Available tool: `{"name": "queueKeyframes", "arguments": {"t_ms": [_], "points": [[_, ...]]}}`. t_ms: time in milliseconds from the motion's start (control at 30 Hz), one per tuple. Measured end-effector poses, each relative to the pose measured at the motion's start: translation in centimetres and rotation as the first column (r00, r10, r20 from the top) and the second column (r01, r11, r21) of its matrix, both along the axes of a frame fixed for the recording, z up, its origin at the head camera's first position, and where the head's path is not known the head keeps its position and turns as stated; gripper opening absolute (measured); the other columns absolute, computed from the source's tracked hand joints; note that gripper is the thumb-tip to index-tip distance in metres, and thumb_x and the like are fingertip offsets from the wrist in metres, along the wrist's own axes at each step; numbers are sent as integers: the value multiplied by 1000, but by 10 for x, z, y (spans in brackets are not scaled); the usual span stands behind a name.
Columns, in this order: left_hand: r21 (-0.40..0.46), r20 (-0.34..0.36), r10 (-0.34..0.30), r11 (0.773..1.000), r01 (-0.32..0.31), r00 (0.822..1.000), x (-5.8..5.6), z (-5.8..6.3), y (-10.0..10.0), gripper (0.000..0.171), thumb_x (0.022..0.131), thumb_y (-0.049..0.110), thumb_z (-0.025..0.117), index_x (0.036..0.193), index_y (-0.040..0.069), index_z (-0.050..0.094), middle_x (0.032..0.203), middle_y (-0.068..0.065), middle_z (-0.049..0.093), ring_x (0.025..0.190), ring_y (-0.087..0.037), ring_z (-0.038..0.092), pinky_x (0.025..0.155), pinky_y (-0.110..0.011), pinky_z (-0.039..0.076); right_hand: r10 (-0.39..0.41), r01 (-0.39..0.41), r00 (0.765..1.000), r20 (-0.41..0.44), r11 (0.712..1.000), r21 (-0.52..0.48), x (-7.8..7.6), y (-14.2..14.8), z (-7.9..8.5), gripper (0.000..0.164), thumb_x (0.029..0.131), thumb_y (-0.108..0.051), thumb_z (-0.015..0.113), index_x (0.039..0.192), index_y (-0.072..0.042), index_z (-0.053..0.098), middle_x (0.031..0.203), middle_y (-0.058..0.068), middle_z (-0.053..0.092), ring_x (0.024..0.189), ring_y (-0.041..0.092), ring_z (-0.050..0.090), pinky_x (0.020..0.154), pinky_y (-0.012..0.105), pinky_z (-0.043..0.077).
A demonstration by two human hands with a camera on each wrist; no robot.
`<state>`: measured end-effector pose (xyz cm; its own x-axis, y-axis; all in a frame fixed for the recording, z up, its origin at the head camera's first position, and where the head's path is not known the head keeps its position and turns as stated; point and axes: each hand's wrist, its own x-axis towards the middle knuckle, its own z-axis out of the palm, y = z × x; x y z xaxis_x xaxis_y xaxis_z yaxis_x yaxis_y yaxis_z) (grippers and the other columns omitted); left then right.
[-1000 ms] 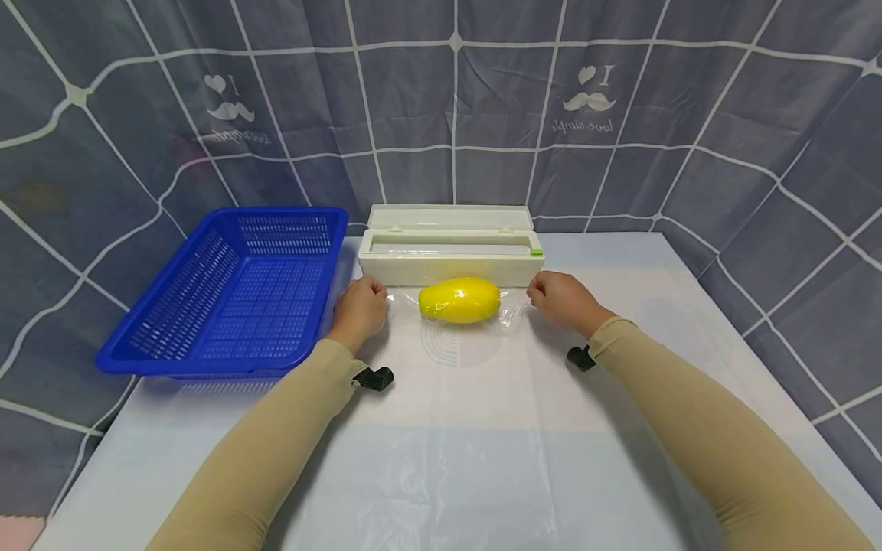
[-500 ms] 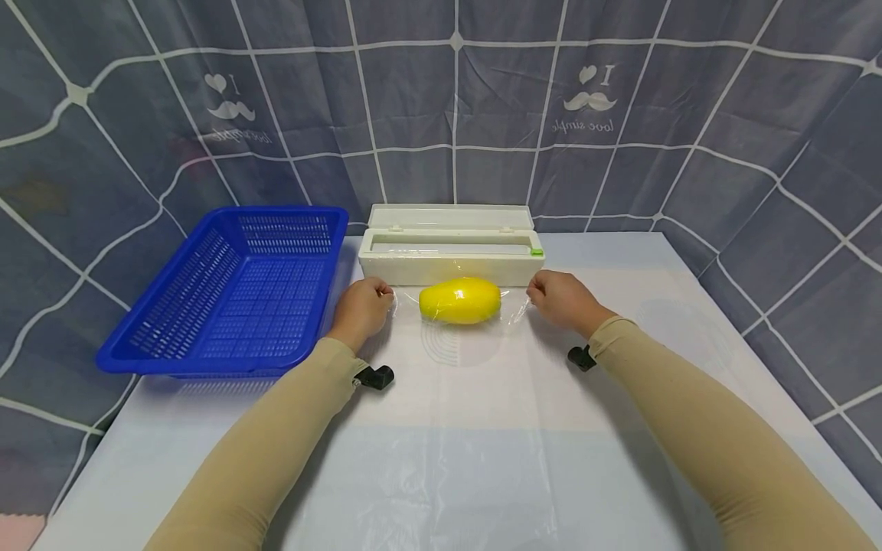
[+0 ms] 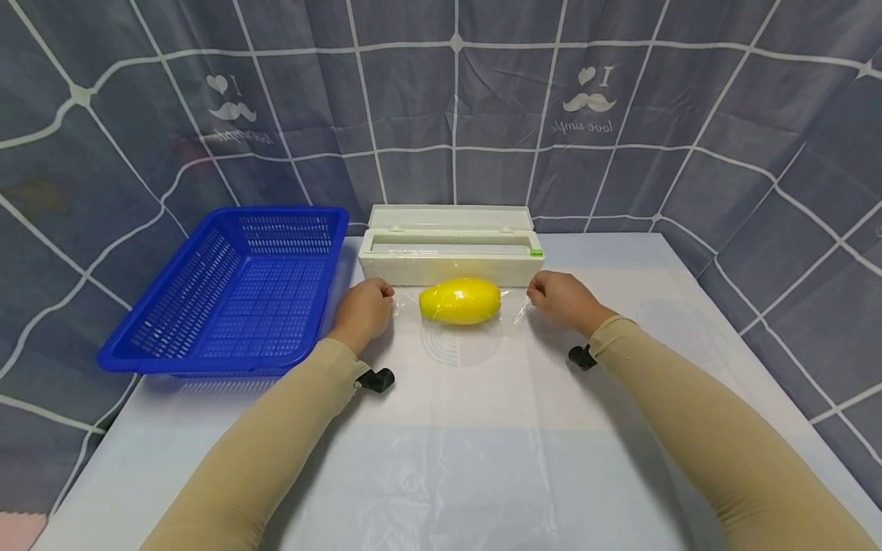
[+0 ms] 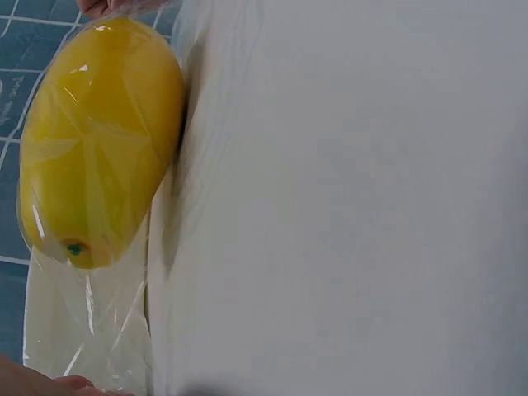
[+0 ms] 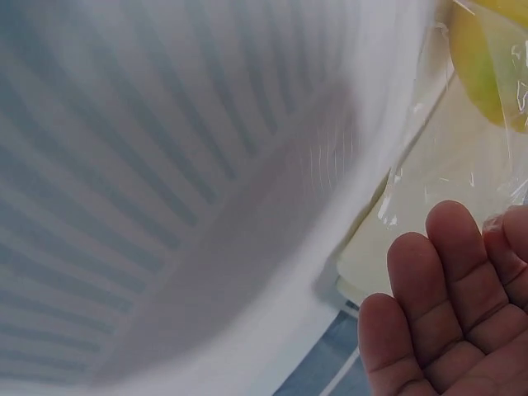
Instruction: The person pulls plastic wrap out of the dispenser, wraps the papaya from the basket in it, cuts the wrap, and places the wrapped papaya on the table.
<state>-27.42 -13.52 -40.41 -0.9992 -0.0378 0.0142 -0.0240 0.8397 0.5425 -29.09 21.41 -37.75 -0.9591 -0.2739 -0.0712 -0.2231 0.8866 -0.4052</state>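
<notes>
A yellow oval fruit (image 3: 459,301) with a small green stem mark rests in front of the white cling film dispenser (image 3: 451,269). Clear cling film (image 4: 91,318) lies tight and shiny over the fruit and is bunched at both ends. To the left of it, my left hand (image 3: 363,312) pinches one end of the film. My right hand (image 3: 566,301) pinches the opposite end between thumb and index finger; in the right wrist view its other fingers (image 5: 417,280) extend loosely. Only a sliver of my left hand shows in the left wrist view.
A blue perforated basket (image 3: 317,348) stands on the left of the table, close to my left hand. The dispenser's lid (image 3: 451,216) is raised, and a green slider (image 3: 536,252) sits at its right end. Behind hangs a grey checked curtain (image 3: 406,92).
My left hand has shifted very slightly inward with its end of the film. The fruit, the dispenser and my right hand look almost the same.
</notes>
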Motion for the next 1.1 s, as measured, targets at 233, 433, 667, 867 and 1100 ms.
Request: {"name": "queueKeyframes", "arguments": {"t_ms": [233, 433, 667, 867, 1100], "points": [[-50, -72, -88, 995, 84, 994, 13, 12, 14, 38, 107, 21, 43, 137, 12, 65, 137, -10, 71, 125, -39, 66, 112, -53, 46, -17, 17, 1000, 18, 1000, -1, -1, 0, -2, 21, 107, -20, 53, 106, -4, 66, 84, 8, 63, 76, 22, 55, 67, 32, 45], [-171, -90, -453, 884, 435, 887, 24, 13, 28, 55, 109, 39, 53, 159, 16, 47, 167, -7, 43, 150, -36, 47, 126, -54, 33, -36, 36, 999, 33, 999, -2, -2, 0, 0, 21, 107, -21, 53, 105, -5, 66, 83, 8, 62, 75, 22, 55, 65, 32, 45], [-200, -20, -499, 851, 485, 867, 24, 6, 33, 82, 99, 38, 75, 166, 14, 33, 170, -7, 38, 154, -31, 43, 128, -52, 32, -44, 44, 998, 45, 999, 6, -3, 1, -1, 21, 108, -21, 53, 106, -5, 66, 84, 7, 61, 77, 22, 55, 67, 32, 45], [-116, -45, -456, 886, 448, 889, 18, 0, 31, 70, 100, 26, 74, 161, 17, 41, 162, -5, 50, 148, -29, 51, 126, -46, 37, -23, 23, 1000, 9, 1000, -1, -2, 2, 2, 24, 108, -20, 51, 110, -3, 67, 90, 10, 66, 81, 24, 58, 72, 36, 48], [-124, -44, -459, 884, 451, 888, 14, 0, 30, 68, 100, 25, 73, 161, 18, 42, 161, -6, 51, 147, -31, 52, 125, -47, 37, 105, -107, 967, -232, 994, 3, 21, -18, 27, 33, 106, -15, 56, 131, 4, 65, 131, 23, 69, 125, 42, 60, 112, 55, 46]]}}
